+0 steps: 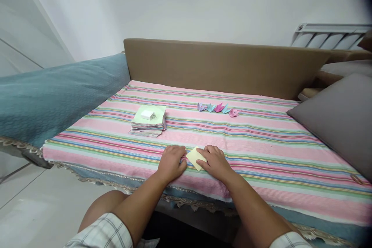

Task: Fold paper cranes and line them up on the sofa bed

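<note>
A small pale yellow square of paper lies on the striped cloth, turned like a diamond; it looks folded. On its right side rest the thumb and index finger of my right hand, which grips that edge. My left hand lies palm down at the paper's left corner, thumb and fingers apart, fingertips on or just beside it. Beyond my hands stands a row of several folded paper cranes in purple, blue and pink. To the left is a stack of paper sheets, with a white plug adapter on top.
Pink striped cloth covers the sofa seat. A brown backrest runs along the back, with a blue-covered armrest at left and a grey cushion at right. Near the right edge lies a small brown object.
</note>
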Motion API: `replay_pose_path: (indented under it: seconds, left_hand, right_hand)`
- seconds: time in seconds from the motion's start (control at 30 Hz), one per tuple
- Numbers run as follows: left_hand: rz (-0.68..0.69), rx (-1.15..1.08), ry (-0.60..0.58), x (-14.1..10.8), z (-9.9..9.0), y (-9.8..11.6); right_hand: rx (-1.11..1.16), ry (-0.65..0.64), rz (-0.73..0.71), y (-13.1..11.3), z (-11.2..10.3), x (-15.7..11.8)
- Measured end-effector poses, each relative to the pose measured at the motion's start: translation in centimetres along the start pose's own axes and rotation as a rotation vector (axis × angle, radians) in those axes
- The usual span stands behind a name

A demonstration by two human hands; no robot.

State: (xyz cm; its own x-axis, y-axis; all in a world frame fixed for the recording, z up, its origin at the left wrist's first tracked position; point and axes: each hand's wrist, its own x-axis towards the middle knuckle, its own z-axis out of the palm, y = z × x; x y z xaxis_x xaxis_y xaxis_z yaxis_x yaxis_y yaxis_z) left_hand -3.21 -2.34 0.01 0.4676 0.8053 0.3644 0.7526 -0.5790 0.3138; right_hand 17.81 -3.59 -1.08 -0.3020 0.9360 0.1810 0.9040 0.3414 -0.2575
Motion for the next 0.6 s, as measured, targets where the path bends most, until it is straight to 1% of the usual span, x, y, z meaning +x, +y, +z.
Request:
replay_pose_path:
  seconds: [0.13,0.27,0.5,0.6]
  left_hand:
    - [-0.003,0.024,-0.046,0.1,0.6,0.2]
    - [-0.007,0.066,-0.075,0.3,0.8,0.3]
    - [0.003,0.059,-0.082,0.3,0.7,0.7]
    - [0.046,0.031,-0.089,0.2,0.8,1.1]
  right_hand:
    - [0.022,0.028,-0.003,0.1,0.2,0.0]
    - [0.031,0.021,0.007,0.2,0.3,0.0]
    - [0.037,0.002,0.015,0.3,0.3,0.0]
    - [0.045,0.004,0.018,0.2,0.3,0.0]
